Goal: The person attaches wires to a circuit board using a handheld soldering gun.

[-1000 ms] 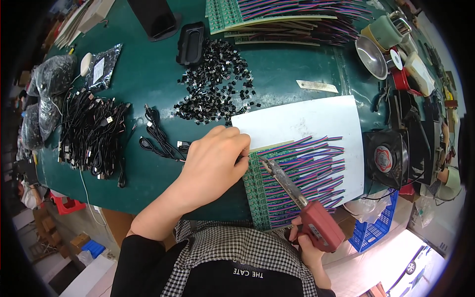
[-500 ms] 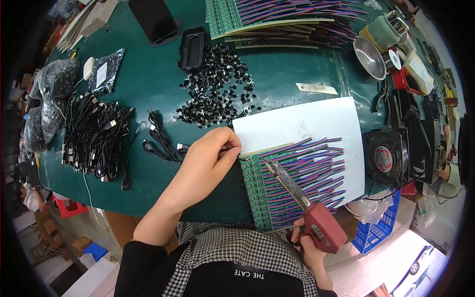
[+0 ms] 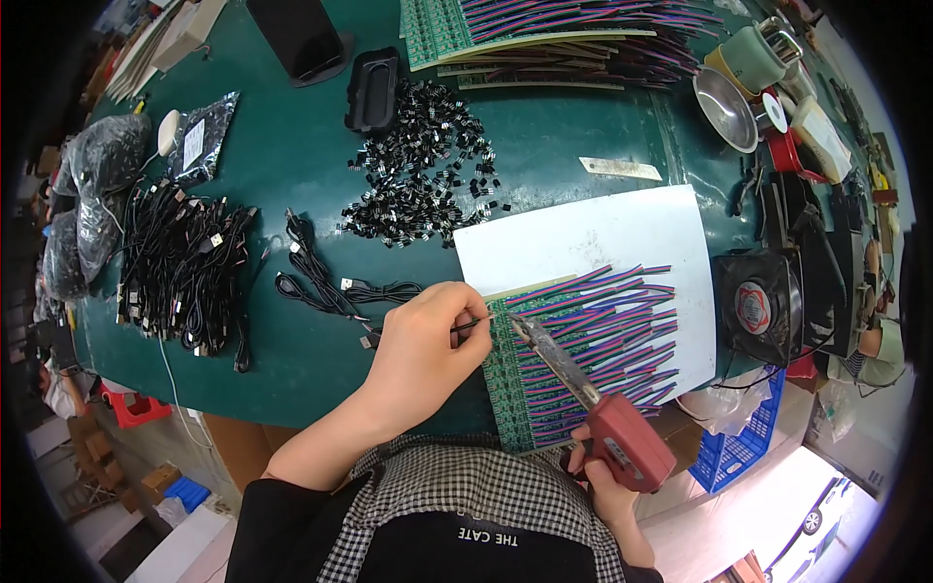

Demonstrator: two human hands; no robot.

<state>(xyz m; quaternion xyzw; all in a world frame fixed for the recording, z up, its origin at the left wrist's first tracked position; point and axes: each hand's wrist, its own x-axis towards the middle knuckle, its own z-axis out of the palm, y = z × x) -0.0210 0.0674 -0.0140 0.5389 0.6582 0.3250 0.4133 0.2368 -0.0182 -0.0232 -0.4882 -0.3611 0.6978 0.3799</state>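
Observation:
My left hand (image 3: pixel 428 350) is closed in a pinch on a thin black cable (image 3: pixel 469 325), its end pointing at the upper left part of a green circuit board panel (image 3: pixel 507 389). Rows of striped multicoloured wires (image 3: pixel 603 335) run rightward from this panel. In my right hand (image 3: pixel 610 494) is a red soldering gun (image 3: pixel 632 442), fingers wrapped round its handle. The gun's tip lies over the upper part of the panel, just right of the cable end. Whether tip and cable touch cannot be made out. Under the wires lies a white sheet (image 3: pixel 680 233).
Small black-and-silver connectors (image 3: pixel 418 175) are heaped beyond my left hand. Bundled black cables (image 3: pixel 185 262) lie at the left, a few coiled cables (image 3: pixel 316 267) nearer. More wired panels (image 3: pixel 437 39) are stacked at the back. A fan (image 3: pixel 758 309) and metal bowl (image 3: pixel 726 109) stand right.
My left hand has moved right and slightly nearer to me, bringing the cable end over the panel's upper edge. The soldering gun has shifted slightly left.

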